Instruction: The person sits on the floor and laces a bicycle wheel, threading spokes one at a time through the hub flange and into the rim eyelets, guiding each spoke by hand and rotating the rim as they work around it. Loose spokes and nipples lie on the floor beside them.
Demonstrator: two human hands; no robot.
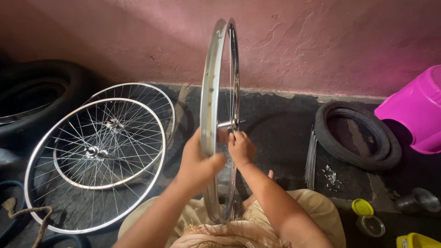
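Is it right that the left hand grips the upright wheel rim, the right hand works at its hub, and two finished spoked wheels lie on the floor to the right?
Not quite. The head view shows the two spoked wheels lying to the left, not the right. The rest stands: the left hand grips the upright wheel rim, and the right hand works at its hub.

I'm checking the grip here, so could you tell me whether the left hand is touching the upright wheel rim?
Touching. The head view shows the left hand wrapped around the edge of the upright wheel rim, thumb across it.
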